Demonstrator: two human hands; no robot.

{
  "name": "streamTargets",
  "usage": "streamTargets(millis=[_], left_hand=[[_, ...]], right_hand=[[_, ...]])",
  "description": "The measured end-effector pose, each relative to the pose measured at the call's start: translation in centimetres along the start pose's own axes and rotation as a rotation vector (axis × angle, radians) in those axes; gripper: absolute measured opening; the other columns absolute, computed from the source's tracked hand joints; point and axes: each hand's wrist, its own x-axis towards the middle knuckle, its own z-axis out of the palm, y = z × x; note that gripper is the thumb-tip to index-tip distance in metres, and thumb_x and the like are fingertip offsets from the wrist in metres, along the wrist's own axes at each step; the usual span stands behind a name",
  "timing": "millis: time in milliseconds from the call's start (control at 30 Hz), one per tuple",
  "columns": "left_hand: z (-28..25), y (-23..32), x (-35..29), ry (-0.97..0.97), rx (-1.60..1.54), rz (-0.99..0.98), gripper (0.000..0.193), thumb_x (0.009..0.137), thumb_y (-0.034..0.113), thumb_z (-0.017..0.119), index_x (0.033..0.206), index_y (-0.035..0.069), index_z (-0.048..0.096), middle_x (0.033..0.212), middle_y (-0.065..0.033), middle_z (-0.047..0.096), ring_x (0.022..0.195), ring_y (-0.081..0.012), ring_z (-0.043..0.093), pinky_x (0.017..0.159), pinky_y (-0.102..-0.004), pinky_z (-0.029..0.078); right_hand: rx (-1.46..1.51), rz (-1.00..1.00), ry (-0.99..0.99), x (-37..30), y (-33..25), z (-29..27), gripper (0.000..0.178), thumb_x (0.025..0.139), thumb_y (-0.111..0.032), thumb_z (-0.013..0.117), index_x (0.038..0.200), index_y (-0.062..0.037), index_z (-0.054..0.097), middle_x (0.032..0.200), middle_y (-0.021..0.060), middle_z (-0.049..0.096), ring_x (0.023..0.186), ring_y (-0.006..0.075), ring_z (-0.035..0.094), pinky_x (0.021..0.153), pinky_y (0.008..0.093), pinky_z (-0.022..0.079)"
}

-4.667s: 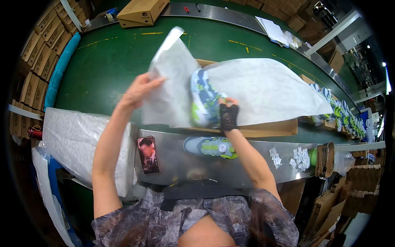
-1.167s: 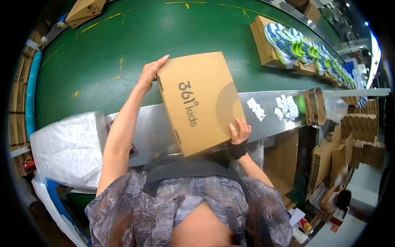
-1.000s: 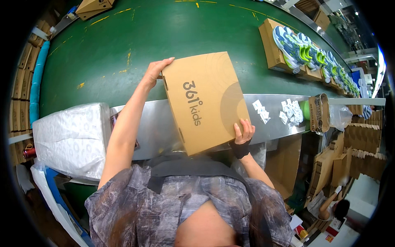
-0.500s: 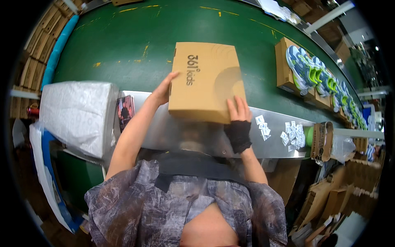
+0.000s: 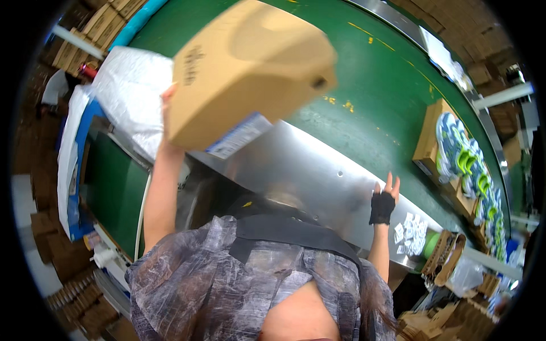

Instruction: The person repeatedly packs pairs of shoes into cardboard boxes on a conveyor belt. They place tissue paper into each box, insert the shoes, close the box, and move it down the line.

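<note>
A tan cardboard shoe box (image 5: 250, 74) is raised and tilted in front of me, with a blue-and-white label (image 5: 242, 135) on its lower side. My left hand (image 5: 168, 111) grips the box by its left edge; part of the fingers is hidden behind it. Apart from the box, my right hand (image 5: 385, 200) hovers by the edge of the steel counter (image 5: 307, 162), in a black fingerless glove, fingers spread. Small white packets (image 5: 412, 234) lie in a pile just beyond its wrist, on the right of the counter.
Blue, white and green sneakers (image 5: 455, 153) stand in a row on boxes at the right of the green work surface (image 5: 352, 79). A white plastic-wrapped bundle (image 5: 133, 91) lies at the left. A cut cardboard container (image 5: 443, 256) sits at the counter's right end.
The box has been lifted, tilted and swung left in my left hand. My right hand has let go of it and moved right, toward the packets. The whole view has turned.
</note>
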Motion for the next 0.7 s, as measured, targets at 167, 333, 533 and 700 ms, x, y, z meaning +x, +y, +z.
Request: streamTargets(millis=[167,333,533,700], left_hand=[[-8.8,9.7,-8.2,0.413,0.172,0.242,0.039,0.083,0.035,0.042,0.108,0.008,0.052,0.098,-0.0084,0.056,0.093,-0.0206,0.054,0.079,-0.0368,0.046],[-13.7,12.4,-14.7,0.937,-0.501,0.24,0.096,0.068,0.054,0.057,0.138,0.013,0.006,0.138,-0.0187,0.013,0.125,-0.0386,0.023,0.094,-0.0636,0.025],[-7.4,-0.5,-9.8,0.251,-0.072,-0.335,0.031,0.086,0.023,0.05,0.107,0.002,0.046,0.097,-0.0157,0.057,0.088,-0.0278,0.057,0.078,-0.0428,0.048],[12.0,-13.6,-9.9,-0.342,0.258,-0.844,0.047,0.088,0.032,0.051,0.121,0.001,0.039,0.094,-0.0133,0.057,0.075,-0.0217,0.061,0.064,-0.0335,0.052]], right_hand=[[-0.012,0.17,-0.174,-4.8,8.0,3.9,0.036,0.078,-0.018,0.057,0.112,-0.0073,0.054,0.104,0.0161,0.057,0.092,0.0307,0.055,0.078,0.0364,0.043],[-0.073,0.187,0.065,-6.5,9.5,1.7,0.029,0.081,-0.012,0.051,0.108,-0.0024,0.055,0.102,0.0144,0.059,0.085,0.0258,0.058,0.078,0.0345,0.043],[1.0,0.485,0.069,-4.5,3.7,-0.1,0.03,0.08,-0.004,0.057,0.109,-0.0043,0.052,0.08,0.0028,0.055,0.064,0.0107,0.053,0.06,0.0218,0.045],[1.498,0.315,-0.528,-4.2,-8.3,-2.1,0.038,0.082,-0.023,0.059,0.109,-0.001,0.045,0.083,0.0062,0.057,0.074,0.0135,0.057,0.069,0.0275,0.047]])
